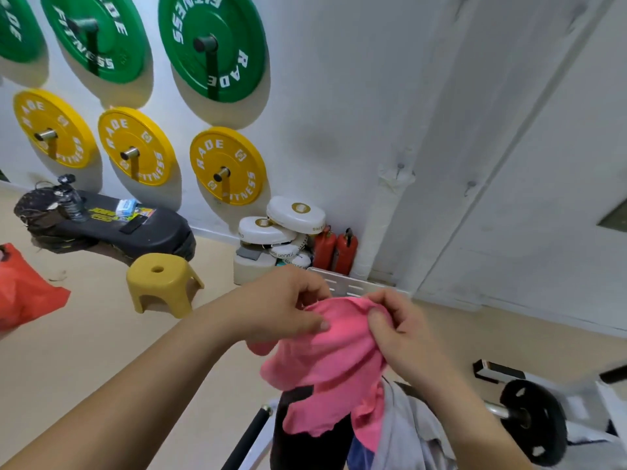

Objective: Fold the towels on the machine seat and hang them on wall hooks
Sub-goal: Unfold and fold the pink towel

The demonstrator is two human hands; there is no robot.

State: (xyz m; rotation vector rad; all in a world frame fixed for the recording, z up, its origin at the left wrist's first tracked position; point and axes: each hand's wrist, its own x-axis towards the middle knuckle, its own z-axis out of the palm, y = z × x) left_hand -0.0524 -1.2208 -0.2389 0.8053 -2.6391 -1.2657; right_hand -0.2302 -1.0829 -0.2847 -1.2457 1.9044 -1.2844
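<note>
My left hand [281, 307] and right hand [400, 330] pinch the pink towel [325, 361] above the seat [298, 432]. It's unfolded; grey towel [403, 432] waits below, nothing hung.

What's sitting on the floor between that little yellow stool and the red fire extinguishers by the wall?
In the head view, between the yellow stool and the red fire extinguishers sits a heap of white round boxing pads, stacked against the wall on a pale block.

Both forearms were bare to the frame's edge, no sleeves, watch or rings showing; the left hand [285, 307] and right hand [400, 330] wore no gloves.
</note>
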